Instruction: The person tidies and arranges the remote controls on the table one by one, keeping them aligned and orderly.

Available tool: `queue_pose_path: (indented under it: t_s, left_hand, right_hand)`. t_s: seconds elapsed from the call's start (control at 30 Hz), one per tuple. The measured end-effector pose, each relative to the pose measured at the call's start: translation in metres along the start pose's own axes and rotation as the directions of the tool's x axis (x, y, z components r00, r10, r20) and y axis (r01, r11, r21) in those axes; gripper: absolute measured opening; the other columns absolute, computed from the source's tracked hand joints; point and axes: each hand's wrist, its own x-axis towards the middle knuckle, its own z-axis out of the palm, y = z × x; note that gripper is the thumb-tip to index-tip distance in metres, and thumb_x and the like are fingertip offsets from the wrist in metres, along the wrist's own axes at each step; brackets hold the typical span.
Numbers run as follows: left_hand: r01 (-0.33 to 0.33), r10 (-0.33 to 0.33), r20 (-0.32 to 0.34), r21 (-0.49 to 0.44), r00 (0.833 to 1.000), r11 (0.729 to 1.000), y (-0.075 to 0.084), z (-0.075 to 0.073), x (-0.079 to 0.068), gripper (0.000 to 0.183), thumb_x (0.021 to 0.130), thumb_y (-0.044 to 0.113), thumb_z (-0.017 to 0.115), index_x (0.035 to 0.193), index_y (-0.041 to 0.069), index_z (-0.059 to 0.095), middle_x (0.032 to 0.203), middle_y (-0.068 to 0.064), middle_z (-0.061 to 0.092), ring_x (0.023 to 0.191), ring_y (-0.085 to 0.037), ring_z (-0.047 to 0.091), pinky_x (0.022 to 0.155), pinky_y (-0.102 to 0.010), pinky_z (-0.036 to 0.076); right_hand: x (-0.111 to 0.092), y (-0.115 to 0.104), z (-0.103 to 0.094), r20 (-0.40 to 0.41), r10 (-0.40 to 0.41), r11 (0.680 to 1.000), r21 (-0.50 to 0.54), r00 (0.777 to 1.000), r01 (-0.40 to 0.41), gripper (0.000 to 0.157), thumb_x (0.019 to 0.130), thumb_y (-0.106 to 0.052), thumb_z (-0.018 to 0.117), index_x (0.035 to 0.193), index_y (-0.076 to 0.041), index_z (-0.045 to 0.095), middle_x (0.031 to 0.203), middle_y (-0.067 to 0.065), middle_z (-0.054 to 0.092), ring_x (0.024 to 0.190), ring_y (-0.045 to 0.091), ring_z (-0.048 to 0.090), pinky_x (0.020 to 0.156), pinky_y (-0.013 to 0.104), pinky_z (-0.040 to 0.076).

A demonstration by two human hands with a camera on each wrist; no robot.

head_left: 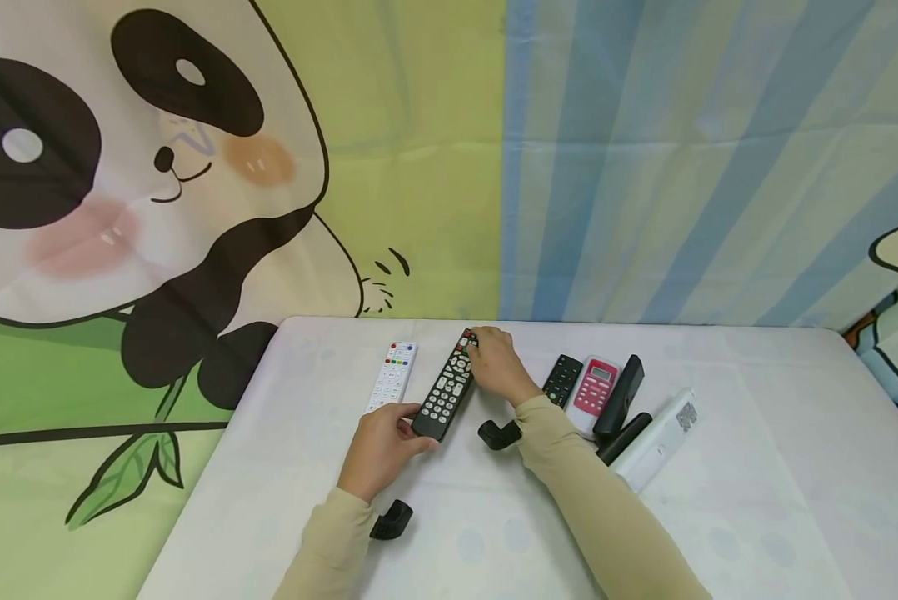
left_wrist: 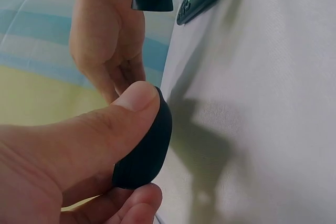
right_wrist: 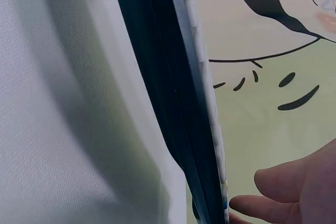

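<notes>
Pinching a black remote control (head_left: 449, 386) by its near end in the fingers of the left hand (head_left: 381, 448), with the right hand (head_left: 498, 367) at the far end, grip unclear. Probably best steadied by the edges, off the pale keys (head_left: 441, 383). Long, slim, apparently just above the table (head_left: 756, 475), right of a white remote control (head_left: 392, 377).

lone remote (head_left: 391, 377): left of held remote (head_left: 447, 387) | remote cluster (head_left: 595, 389): right | backdrop (head_left: 434, 167): behind table (head_left: 764, 475)

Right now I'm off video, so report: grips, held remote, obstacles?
Left grip holds black remote at near end. Right grip at far end, hold unclear. Black remote raised off table. White remote close on left.
</notes>
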Motion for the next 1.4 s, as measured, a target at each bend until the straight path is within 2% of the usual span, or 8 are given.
queue_pose_path:
  t_s: [0.37, 0.8, 1.03, 1.4]
  left_hand:
    - [0.0, 0.001, -0.025, 0.032, 1.0, 0.999, -0.003, 0.0, -0.005, 0.059, 0.069, 0.023, 0.093, 0.119, 0.001, 0.071, 0.079, 0.002, 0.064, 0.069, -0.007, 0.058, 0.063, -0.028, 0.048]
    - [0.057, -0.053, -0.056, 0.065, 0.997, 0.996, -0.005, 0.003, -0.011, 0.058, 0.069, 0.024, 0.093, 0.116, -0.002, 0.072, 0.076, 0.001, 0.065, 0.068, -0.009, 0.057, 0.063, -0.029, 0.048]
    - [0.069, -0.064, -0.076, 0.064, 0.995, 0.996, -0.004, 0.005, -0.015, 0.059, 0.069, 0.023, 0.093, 0.116, -0.005, 0.071, 0.073, 0.001, 0.065, 0.065, -0.008, 0.057, 0.06, -0.028, 0.046]
    - [0.057, -0.051, -0.096, 0.07, 0.994, 0.996, -0.005, 0.008, -0.017, 0.057, 0.069, 0.021, 0.093, 0.113, -0.008, 0.071, 0.072, -0.001, 0.069, 0.063, -0.005, 0.059, 0.059, -0.027, 0.048]
  right_hand:
    - [0.007, -0.005, 0.009, 0.027, 0.002, 1.0, -0.003, 1.0, -0.002, 0.044, 0.107, -0.013, 0.042, 0.145, 0.008, 0.045, 0.15, 0.026, 0.043, 0.144, 0.041, 0.031, 0.116, 0.05, 0.027]
    - [0.017, -0.011, 0.025, 0.065, 0.007, 1.0, -0.012, 0.998, -0.006, 0.045, 0.107, -0.016, 0.044, 0.148, 0.004, 0.043, 0.152, 0.023, 0.042, 0.144, 0.039, 0.032, 0.116, 0.047, 0.028]
    - [0.022, -0.013, 0.032, 0.076, -0.033, 0.999, -0.014, 0.997, 0.034, 0.045, 0.107, -0.016, 0.045, 0.147, 0.004, 0.044, 0.15, 0.023, 0.044, 0.143, 0.038, 0.034, 0.117, 0.047, 0.028]
    - [0.025, -0.015, 0.038, 0.1, -0.047, 0.999, -0.02, 0.994, 0.049, 0.046, 0.106, -0.015, 0.046, 0.148, 0.002, 0.043, 0.151, 0.022, 0.044, 0.143, 0.037, 0.034, 0.117, 0.046, 0.027]
